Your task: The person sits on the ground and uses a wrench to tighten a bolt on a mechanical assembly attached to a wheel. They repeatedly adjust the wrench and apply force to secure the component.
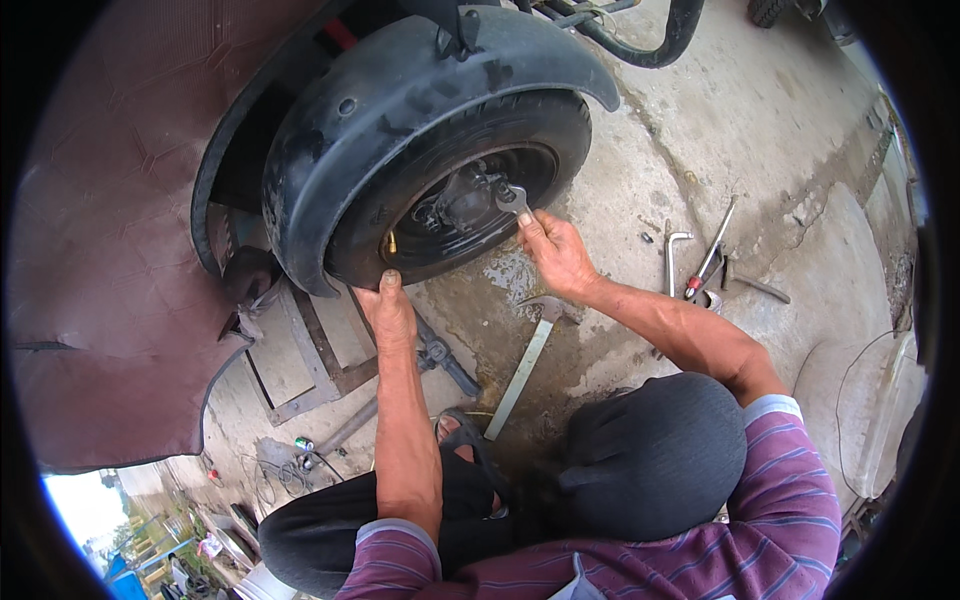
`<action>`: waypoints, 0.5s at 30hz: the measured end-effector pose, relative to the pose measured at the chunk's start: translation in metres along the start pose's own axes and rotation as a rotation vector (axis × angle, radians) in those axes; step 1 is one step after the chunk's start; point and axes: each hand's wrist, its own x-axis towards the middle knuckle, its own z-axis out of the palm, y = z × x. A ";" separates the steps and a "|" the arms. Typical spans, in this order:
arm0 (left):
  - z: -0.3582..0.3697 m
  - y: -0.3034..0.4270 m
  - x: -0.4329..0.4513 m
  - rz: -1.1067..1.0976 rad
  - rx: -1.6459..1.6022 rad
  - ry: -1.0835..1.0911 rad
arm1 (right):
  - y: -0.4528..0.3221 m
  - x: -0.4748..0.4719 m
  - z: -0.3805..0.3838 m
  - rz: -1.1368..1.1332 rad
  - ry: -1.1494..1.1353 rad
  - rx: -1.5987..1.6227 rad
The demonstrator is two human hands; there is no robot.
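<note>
A black tyre [360, 247] stands under a dark plastic fender [420, 90], with its steel rim and greasy hub [469, 196] facing me. My left hand [388, 315] grips the tyre's lower edge. Its thumb lies on the sidewall below a brass valve stem [392, 241]; the fingers are mostly hidden beneath the tyre. In my right hand [555, 251] is an open-end wrench [513, 201]. The wrench's jaw is at a stud or nut on the hub's right side; whether it is seated there I cannot tell.
A hammer [525, 367] lies on the wet concrete before me. To the right lie an L-shaped wrench [670, 262], a long red-collared tool [709, 255] and a smaller hammer [757, 286]. A metal frame [304, 394] and a drinks can [304, 444] are at left.
</note>
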 end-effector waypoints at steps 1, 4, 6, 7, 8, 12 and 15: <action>-0.001 0.002 0.000 -0.010 0.023 0.006 | 0.000 -0.003 -0.005 0.032 -0.011 0.011; -0.007 0.012 0.002 -0.041 0.097 0.041 | -0.002 -0.023 -0.018 0.094 -0.101 -0.140; -0.011 0.020 0.003 -0.063 0.196 0.028 | -0.010 -0.031 -0.026 0.027 -0.187 -0.347; -0.012 0.025 0.004 -0.048 0.240 0.017 | -0.016 -0.033 -0.029 -0.042 -0.230 -0.465; -0.011 0.028 0.004 -0.069 0.260 0.035 | -0.024 -0.034 -0.032 -0.085 -0.262 -0.605; -0.004 0.032 0.006 -0.008 0.299 0.073 | -0.067 -0.019 -0.030 -0.311 -0.254 -0.828; -0.002 0.032 0.007 0.004 0.304 0.070 | -0.095 -0.009 -0.026 -0.411 -0.262 -0.977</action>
